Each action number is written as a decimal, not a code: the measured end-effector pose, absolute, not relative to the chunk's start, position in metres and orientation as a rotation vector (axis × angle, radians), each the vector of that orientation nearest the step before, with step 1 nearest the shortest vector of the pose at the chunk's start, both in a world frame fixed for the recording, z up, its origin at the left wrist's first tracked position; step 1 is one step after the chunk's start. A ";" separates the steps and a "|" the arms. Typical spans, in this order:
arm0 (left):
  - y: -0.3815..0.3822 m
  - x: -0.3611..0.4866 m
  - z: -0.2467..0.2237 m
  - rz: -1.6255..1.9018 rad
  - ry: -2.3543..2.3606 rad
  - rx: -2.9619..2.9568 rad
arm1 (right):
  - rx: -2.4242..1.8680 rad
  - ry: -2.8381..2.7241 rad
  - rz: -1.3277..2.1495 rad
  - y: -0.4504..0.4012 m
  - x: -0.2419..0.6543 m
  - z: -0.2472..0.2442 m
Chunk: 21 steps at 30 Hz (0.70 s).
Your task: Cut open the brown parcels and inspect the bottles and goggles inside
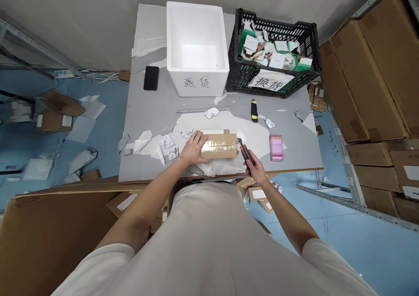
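Observation:
A taped brown cardboard box [220, 146] lies lengthwise near the front of the table. My left hand [194, 148] grips its left end, thumb at the near side and fingers over the top. In my right hand [256, 168] is a black and red utility knife [246, 153], fingers wrapped round the handle. Its tip points up and left, close to the box's right end; whether it touches the box I cannot tell. Crumpled paper scraps [168, 141] lie left of the box.
A white foam box [198, 80] and a black crate [275, 84] of small green-white cartons stand at the back. A phone [151, 78], a yellow-black cutter [254, 111] and a pixelated pink item [276, 148] lie on the table [144, 117]. Large cartons [369, 77] are stacked right.

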<state>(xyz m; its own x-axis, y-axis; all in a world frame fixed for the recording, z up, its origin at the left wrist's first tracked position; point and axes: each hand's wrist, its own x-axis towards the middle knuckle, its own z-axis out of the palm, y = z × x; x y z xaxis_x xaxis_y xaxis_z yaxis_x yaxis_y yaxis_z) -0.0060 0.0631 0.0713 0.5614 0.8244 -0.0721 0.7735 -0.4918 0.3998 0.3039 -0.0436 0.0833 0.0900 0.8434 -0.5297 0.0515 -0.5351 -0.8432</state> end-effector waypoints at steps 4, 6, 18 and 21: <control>0.064 -0.006 0.072 0.180 1.296 2.384 | -1.693 -0.904 1.524 -0.043 0.304 0.083; 0.064 -0.006 0.072 0.183 1.296 2.368 | -1.682 -0.915 1.535 -0.043 0.306 0.083; 0.066 -0.010 0.061 0.204 1.235 2.361 | -1.627 -1.080 1.694 -0.039 0.335 0.084; 0.065 -0.011 0.058 0.211 1.223 2.381 | -1.644 -1.095 1.691 -0.042 0.337 0.084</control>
<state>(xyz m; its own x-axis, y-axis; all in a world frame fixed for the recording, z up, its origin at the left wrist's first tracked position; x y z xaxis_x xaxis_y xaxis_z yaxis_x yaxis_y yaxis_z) -0.0107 0.0653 0.0584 0.5946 0.8011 -0.0689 0.7319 -0.5037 0.4590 0.3375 -0.0418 0.0839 -0.1144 0.8297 -0.5464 0.1594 -0.5276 -0.8344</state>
